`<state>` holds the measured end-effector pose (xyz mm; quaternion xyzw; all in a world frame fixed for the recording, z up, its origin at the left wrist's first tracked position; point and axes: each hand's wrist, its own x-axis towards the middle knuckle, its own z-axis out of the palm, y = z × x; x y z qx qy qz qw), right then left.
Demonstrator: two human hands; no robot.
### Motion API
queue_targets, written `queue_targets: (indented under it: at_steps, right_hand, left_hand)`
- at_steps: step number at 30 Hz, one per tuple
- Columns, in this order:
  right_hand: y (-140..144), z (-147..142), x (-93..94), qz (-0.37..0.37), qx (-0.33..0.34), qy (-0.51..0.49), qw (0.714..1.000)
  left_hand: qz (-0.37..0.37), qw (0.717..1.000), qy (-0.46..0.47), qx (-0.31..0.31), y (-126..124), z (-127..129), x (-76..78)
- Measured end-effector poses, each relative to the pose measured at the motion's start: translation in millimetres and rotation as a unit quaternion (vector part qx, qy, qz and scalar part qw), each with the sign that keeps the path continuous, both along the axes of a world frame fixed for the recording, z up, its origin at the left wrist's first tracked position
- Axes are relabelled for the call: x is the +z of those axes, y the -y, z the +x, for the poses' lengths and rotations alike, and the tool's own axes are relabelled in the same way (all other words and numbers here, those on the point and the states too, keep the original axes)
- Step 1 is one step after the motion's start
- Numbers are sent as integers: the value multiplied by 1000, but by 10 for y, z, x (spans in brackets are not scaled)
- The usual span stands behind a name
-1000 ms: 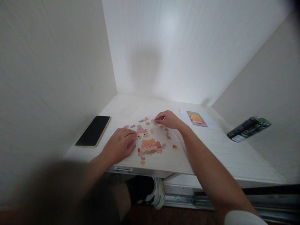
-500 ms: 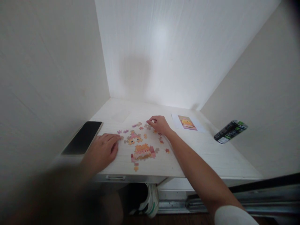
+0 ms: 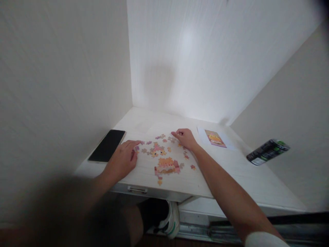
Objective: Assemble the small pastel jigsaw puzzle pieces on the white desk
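My left hand [image 3: 124,157] lies on the left of the white tabletop, fingers stretched out. Its index fingertip touches a small purple jigsaw piece [image 3: 143,143]; more purple and yellow pieces [image 3: 137,148] show beside its curled lower fingers. Above the grey loose pieces [image 3: 171,139] at the back, my right hand [image 3: 187,138] has thumb and index finger pressed together; anything between them is too small to make out. Between the hands lie a joined section with a yellow face [image 3: 158,151] and, nearer the front edge, a larger joined cake section [image 3: 166,166].
A dark-screened phone [image 3: 107,145] lies left of my left hand. At the right back is a paper with a printed reference picture [image 3: 215,138]. A black and green can [image 3: 267,152] stands farther right. Walls enclose the tabletop [image 3: 228,175] on three sides.
The view has shifted, so everything sits farther right. My left index finger has moved from beside a grey piece to a purple one farther back. My right hand stays over the grey pieces.
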<state>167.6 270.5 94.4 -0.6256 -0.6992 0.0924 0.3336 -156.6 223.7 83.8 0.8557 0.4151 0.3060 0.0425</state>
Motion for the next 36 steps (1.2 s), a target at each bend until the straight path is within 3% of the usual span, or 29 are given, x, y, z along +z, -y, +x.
queue_targets:
  at_steps: [2, 7, 15, 30, 36]
  right_hand:
    - [13, 20, 25, -23, 19, 6, 1000]
    - [56, 52, 127, -122, 145, 13, 982]
    - [199, -120, 256, -185, 232, 27, 955]
    - [160, -154, 134, -178, 248, -3, 952]
    - [149, -174, 123, -201, 241, -92, 945]
  left_hand:
    - [-12, 1000, 3, 8, -8, -2, -14]
    - [-36, 999, 15, 13, -4, 9, -20]
    - [-41, 998, 39, 22, -2, 9, 11]
    - [-42, 998, 43, 33, -11, 15, -3]
    - [-20, 999, 38, 26, 10, 22, 26]
